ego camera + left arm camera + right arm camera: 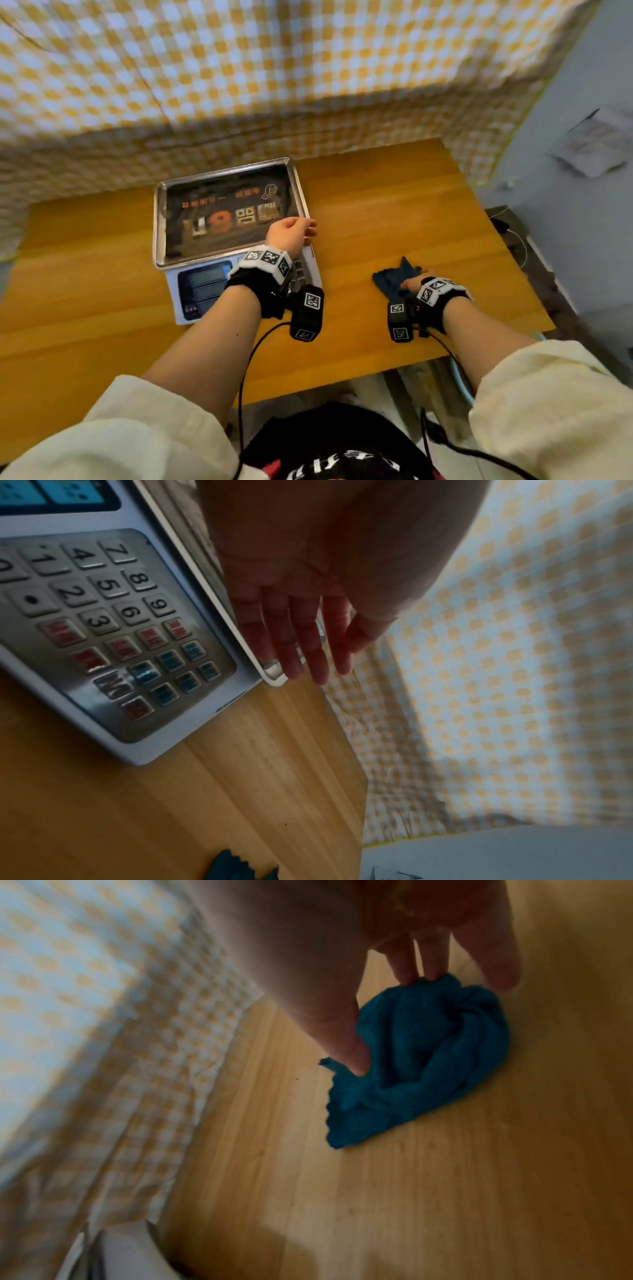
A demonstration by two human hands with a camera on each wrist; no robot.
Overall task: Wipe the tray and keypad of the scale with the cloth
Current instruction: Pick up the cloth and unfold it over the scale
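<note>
Nearest in, the right hand [394,969] comes down on the blue cloth [421,1056], thumb and fingertips spread around the crumpled heap and touching it, but not closed on it yet, so call that a loose, fairly wide claw. One cloth only, lying bunched on the wooden table [394,192], well to the right of the scale [239,274]. It looks soft, light and floppy, so I judge it will gather easily; best to pinch the raised folds in the middle and ball it into the palm rather than drag a corner. A little further out, the left hand [301,610] sits over the near right corner of the tray [226,168], fingers straight and held together, holding nothing; whether they actually press the rim I cannot tell. One scale, one steel tray on top of it, one keypad [113,631] on the sloped front just beside that hand, its keys raised and shiny. The tray looks stiff, slick and loosely seated, so steadying it makes sense. Beyond it all hangs a yellow checked curtain [274,61].
</note>
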